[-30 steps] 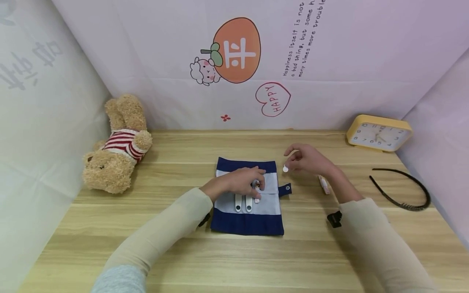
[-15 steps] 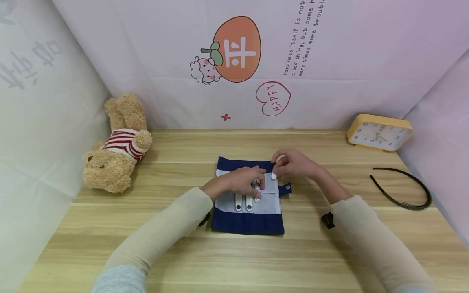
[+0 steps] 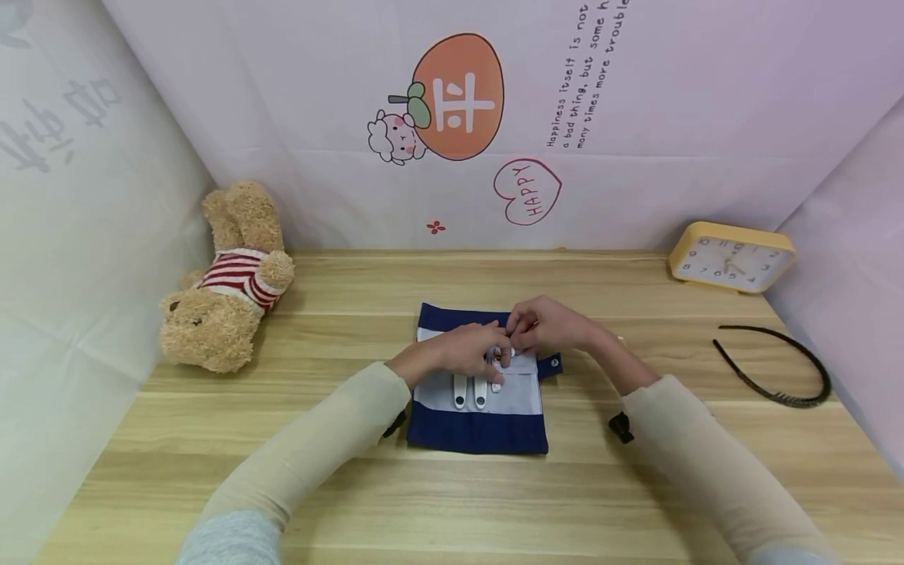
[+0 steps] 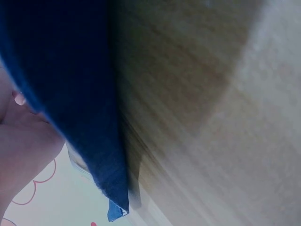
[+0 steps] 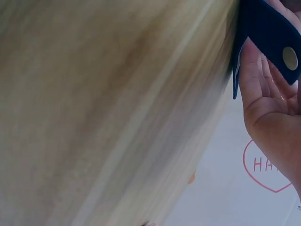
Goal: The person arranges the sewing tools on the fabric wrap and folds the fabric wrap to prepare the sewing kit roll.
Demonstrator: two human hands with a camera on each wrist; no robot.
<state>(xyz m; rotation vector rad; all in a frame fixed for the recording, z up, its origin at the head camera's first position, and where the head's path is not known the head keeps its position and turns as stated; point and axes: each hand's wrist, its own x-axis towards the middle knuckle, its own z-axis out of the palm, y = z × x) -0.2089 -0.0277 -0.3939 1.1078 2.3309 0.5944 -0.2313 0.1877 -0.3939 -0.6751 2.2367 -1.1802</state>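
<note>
Navy-and-grey pouch (image 3: 476, 431) unfolded on surface (image 3: 353, 486). Left hand (image 3: 462, 349) on pouch, can't tell if gripping; two white handles (image 3: 460, 392) just beside. Right hand (image 3: 549, 323) pinching small white item (image 3: 512, 353) over pouch. Backdrop (image 3: 621, 204) reads "HAPPY".

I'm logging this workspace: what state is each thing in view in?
Blue pouch: opened out, inside up.
Snap strap: unfastened, sticking out.
Left hand: over the pouch, thumb apart.
Right hand: pinching a small white item, mostly hidden.
Two white handles: side by side on the pouch.
Teddy bear: lying down.
Clock: standing; time too blurred.
Headband: lying flat.
</note>
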